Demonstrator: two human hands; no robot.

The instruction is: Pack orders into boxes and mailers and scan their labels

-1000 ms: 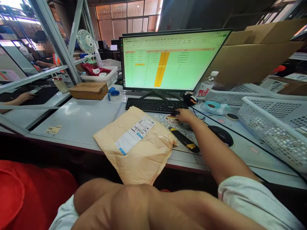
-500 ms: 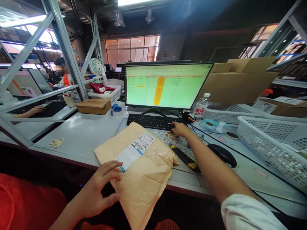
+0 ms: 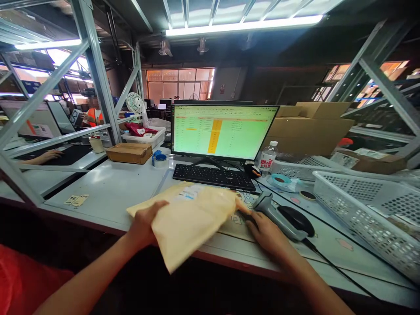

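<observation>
A yellowish padded mailing envelope (image 3: 193, 223) is tilted up at the desk's front edge, its white label (image 3: 189, 192) facing the monitor. My left hand (image 3: 147, 221) is closed on the envelope's left side, fingers mostly hidden behind it. My right hand (image 3: 262, 227) rests on the desk by the envelope's right corner, fingers closed over a dark utility knife (image 3: 246, 215), mostly covered by them. Just right of that hand lies a grey barcode scanner (image 3: 278, 218), beside a black mouse (image 3: 297, 218).
Behind the envelope stand a black keyboard (image 3: 213, 176) and a lit monitor (image 3: 226, 131). White plastic basket (image 3: 357, 205), tape roll (image 3: 280, 180) and water bottle (image 3: 268, 158) are to the right. A brown box (image 3: 129, 153) sits left. Another person's hand (image 3: 49, 156) is beyond the metal frame.
My right hand has come back from the keyboard to the utility knife. My left hand has taken hold of the envelope and tilted it up. The view has tipped upward.
</observation>
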